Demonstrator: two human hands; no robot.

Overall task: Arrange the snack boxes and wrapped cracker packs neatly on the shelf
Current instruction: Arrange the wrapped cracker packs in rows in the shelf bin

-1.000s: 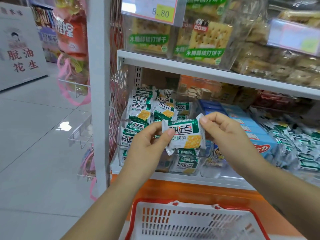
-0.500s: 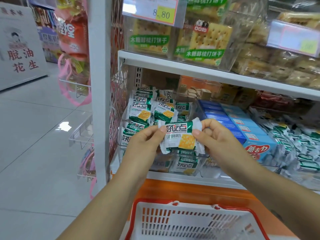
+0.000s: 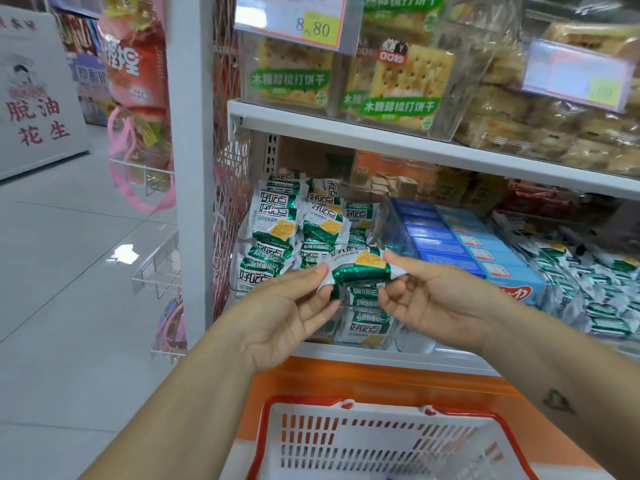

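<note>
Cracker pack [image 3: 360, 271] hangs in mid-air betw. both hands, lying crosswise, just in front of the pile [image 3: 275, 220] of same packs at the left end of the lower shelf [image 3: 381, 358]. Left hand [image 3: 284, 313] pinches its left end w/ thumb and fingertips; right hand [image 3: 440, 303] pinches the right end the same way, other fingers loosely curled. Pile sits beside the wire panel [image 3: 228, 202] (some packs upside down, some tilted). Right of the pile: rows of blue boxes [image 3: 450, 244], then more green-white packs [image 3: 606, 282] at far right. Upper shelf [image 3: 346, 128] carries clear cracker tubs [image 3: 405, 81] w/ an 8.80 tag [image 3: 311, 26]. Below the hands, a red-rimmed white basket [image 3: 381, 414].
</note>
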